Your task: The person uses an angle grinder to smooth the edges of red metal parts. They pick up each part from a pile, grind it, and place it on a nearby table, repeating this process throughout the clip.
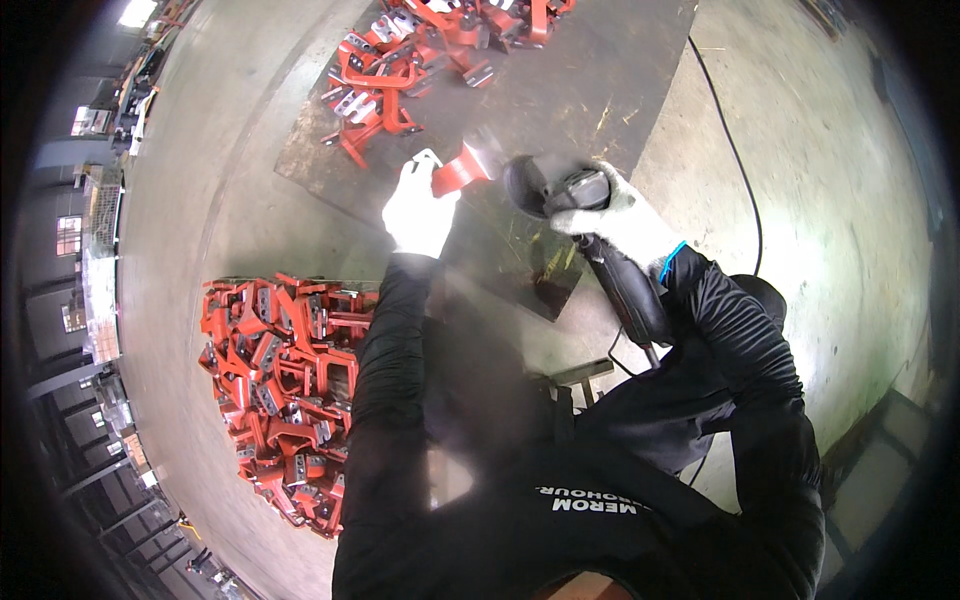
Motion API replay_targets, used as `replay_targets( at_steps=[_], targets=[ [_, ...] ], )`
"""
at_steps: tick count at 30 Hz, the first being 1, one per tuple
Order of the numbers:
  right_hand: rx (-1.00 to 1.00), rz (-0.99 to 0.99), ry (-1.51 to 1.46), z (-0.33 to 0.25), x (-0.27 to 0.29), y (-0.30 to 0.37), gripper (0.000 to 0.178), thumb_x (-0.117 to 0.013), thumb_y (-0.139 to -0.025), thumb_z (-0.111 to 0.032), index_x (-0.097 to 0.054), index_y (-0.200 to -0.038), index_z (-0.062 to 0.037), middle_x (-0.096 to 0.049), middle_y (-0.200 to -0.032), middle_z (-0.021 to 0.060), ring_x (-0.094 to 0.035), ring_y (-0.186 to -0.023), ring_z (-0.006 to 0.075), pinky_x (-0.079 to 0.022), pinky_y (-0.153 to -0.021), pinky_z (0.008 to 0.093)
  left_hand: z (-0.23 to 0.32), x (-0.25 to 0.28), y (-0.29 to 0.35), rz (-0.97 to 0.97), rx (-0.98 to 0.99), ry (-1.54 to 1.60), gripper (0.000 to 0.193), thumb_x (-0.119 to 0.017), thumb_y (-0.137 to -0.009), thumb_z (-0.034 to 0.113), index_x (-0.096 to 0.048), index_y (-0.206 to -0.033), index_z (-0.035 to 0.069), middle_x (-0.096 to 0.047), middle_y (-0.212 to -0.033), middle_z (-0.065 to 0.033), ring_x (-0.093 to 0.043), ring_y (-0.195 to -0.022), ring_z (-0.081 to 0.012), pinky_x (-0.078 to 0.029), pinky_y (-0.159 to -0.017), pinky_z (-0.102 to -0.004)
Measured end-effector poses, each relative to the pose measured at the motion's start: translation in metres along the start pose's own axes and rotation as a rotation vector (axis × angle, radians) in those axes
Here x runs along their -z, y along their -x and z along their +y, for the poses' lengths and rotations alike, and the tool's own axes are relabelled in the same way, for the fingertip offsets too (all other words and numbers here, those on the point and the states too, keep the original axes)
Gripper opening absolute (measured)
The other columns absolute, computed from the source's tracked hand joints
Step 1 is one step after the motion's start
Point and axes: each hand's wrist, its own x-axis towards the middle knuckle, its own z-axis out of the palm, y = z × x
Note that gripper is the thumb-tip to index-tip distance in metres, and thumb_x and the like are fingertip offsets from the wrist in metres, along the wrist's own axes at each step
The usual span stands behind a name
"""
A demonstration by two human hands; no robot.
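My left hand (418, 208), in a white glove, grips a red metal bracket (462, 168) and holds it against the dark steel plate (590, 90) on the floor. My right hand (618, 212), also gloved in white, is wrapped around the black body of an angle grinder (585, 215). The grinder's disc (522, 185) sits just right of the bracket's bare metal end, close to or touching it. Both sleeves are black.
A heap of red brackets (285, 385) lies on the concrete floor at my left. Another group of red brackets (420, 50) lies at the plate's far edge. The grinder's black cable (745, 180) runs across the floor on the right. Workshop windows curve along the left rim.
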Motion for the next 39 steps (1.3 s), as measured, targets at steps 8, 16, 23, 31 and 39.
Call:
replay_targets(
  at_steps=[8, 16, 23, 31, 39],
  targets=[
    [0.004, 0.064, -0.304, 0.018, 0.017, -0.028, 0.064, -0.082, -0.086, -0.018, -0.049, -0.140, -0.0092, -0.068, -0.099, 0.0083, -0.067, -0.076, 0.0162, -0.058, -0.065, 0.0326, 0.004, -0.012, 0.006, 0.060, -0.139, -0.044, 0.050, -0.078, -0.078, 0.027, -0.066, -0.124, 0.012, -0.066, -0.123, -0.0117, -0.071, -0.096, -0.0331, -0.058, -0.078, -0.0413],
    [-0.170, -0.131, -0.328, 0.025, 0.028, -0.008, 0.057, -0.078, -0.091, -0.019, -0.052, -0.141, -0.0057, -0.067, -0.113, 0.0071, -0.065, -0.098, 0.0137, -0.054, -0.084, 0.0277, 0.006, -0.006, -0.001, 0.064, -0.051, 0.048, 0.043, -0.078, -0.078, 0.020, -0.067, -0.118, 0.012, -0.068, -0.119, -0.0103, -0.071, -0.096, -0.0327, -0.057, -0.082, -0.0398],
    [-0.175, 0.048, -0.282, 0.005, 0.015, -0.004, 0.060, -0.083, -0.084, -0.021, -0.054, -0.134, -0.0056, -0.068, -0.100, 0.0067, -0.066, -0.079, 0.0131, -0.057, -0.070, 0.0302, -0.007, -0.015, -0.006, 0.179, 0.101, 0.254, 0.064, -0.078, -0.087, 0.023, -0.044, -0.133, -0.005, -0.071, -0.101, -0.0249, -0.072, -0.092, -0.0400, -0.056, -0.081, -0.0443],
    [0.069, 0.209, -0.185, 0.002, 0.016, -0.017, 0.090, -0.089, -0.080, -0.019, -0.037, -0.151, -0.0022, -0.066, -0.113, 0.0101, -0.066, -0.086, 0.0136, -0.058, -0.073, 0.0305, -0.005, -0.040, 0.017, -0.034, 0.232, 0.511, 0.055, -0.060, -0.100, 0.038, -0.060, -0.122, -0.012, -0.070, -0.097, -0.0333, -0.066, -0.092, -0.0534, -0.052, -0.081, -0.0509],
    [0.287, 0.151, -0.045, 0.021, 0.015, -0.034, 0.093, -0.087, -0.082, -0.012, -0.031, -0.155, -0.0037, -0.066, -0.120, 0.0126, -0.068, -0.090, 0.0157, -0.058, -0.074, 0.0300, 0.056, -0.018, 0.036, -0.523, 0.687, 1.319, 0.038, -0.064, -0.103, 0.035, -0.065, -0.117, -0.001, -0.071, -0.098, -0.0109, -0.071, -0.085, -0.0204, -0.059, -0.074, -0.0347]
  ],
)
